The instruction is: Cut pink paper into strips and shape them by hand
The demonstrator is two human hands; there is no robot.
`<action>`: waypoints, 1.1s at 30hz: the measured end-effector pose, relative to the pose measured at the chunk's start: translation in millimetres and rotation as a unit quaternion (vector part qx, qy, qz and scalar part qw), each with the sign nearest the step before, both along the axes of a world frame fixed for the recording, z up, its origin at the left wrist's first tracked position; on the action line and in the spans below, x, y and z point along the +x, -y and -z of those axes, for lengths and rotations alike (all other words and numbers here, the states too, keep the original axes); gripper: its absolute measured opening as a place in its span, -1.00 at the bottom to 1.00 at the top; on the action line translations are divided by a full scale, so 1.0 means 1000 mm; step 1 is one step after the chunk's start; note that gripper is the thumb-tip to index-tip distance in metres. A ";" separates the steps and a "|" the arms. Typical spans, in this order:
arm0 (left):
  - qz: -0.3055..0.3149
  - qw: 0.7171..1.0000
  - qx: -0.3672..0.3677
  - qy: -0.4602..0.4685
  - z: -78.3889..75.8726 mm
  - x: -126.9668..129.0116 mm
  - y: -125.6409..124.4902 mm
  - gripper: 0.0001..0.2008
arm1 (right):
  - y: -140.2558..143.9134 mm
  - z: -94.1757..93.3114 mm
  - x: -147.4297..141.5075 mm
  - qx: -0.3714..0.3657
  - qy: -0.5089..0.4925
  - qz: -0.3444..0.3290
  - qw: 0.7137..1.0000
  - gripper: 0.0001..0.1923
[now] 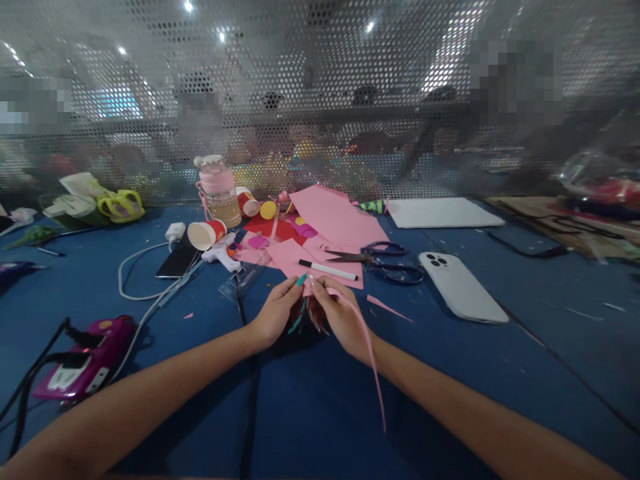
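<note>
Together, the left hand and right hand pinch a pink paper strip at mid-desk, its tail trailing toward the near edge. Farther back, a pink-lidded bottle holds yellowish liquid; a paper cup lies tipped.

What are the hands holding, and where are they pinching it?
Both the left hand and the right hand pinch a long pink paper strip at its top end; the rest hangs loose over the right wrist.

Two hands, left and right, pinch a pink paper strip together above a blue table, near scissors and a marker
</note>
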State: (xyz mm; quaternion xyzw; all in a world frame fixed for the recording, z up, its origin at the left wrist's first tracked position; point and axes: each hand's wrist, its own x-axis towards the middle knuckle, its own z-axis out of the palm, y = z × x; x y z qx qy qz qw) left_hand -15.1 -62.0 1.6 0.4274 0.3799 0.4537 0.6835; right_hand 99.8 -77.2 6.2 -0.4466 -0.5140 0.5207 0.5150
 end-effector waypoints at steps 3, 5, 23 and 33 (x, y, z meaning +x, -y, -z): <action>0.000 1.000 0.006 -0.006 -0.001 0.000 0.000 -0.57 | 0.000 -0.002 0.001 0.007 0.015 0.011 1.000 -0.62; 0.003 1.000 0.018 -0.017 -0.001 0.000 -0.001 -0.57 | -0.001 -0.003 0.002 0.009 0.021 0.013 1.000 -0.62; -0.061 0.898 0.250 -0.358 -0.005 -0.005 0.006 -0.83 | 0.000 0.004 0.000 0.016 -0.015 -0.017 1.000 -0.64; 0.019 0.939 0.239 -0.248 0.000 -0.007 0.009 -0.65 | -0.001 0.008 0.003 0.059 0.018 0.008 0.998 -0.64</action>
